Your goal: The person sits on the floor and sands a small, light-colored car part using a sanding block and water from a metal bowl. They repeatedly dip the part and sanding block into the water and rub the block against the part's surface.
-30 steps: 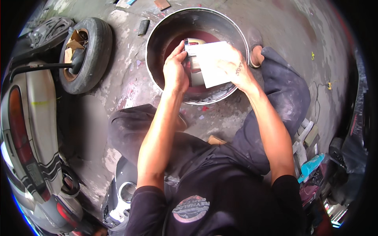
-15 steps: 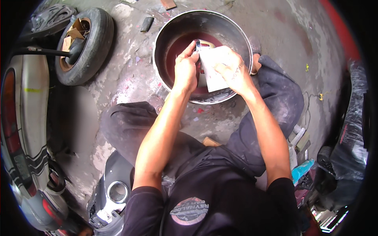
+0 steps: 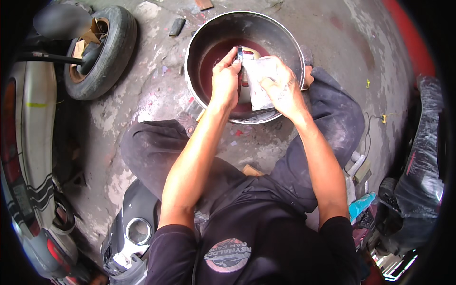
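Left of the sheet [image 3: 260, 88] sits 1 tire [image 3: 122, 47].

Between the basin [image 3: 285, 52] and the tyre [image 3: 118, 52], floor [image 3: 154, 52] lies open except for 1 dark block [image 3: 177, 27].

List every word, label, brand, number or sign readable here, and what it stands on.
Shirt: round badge with pale lettering; wording not copied here.
Tail panel: faint marks, too blurred to read.
Plastic-wrapped bundle: red mark, too blurred to read.
White sheet: no legible text.
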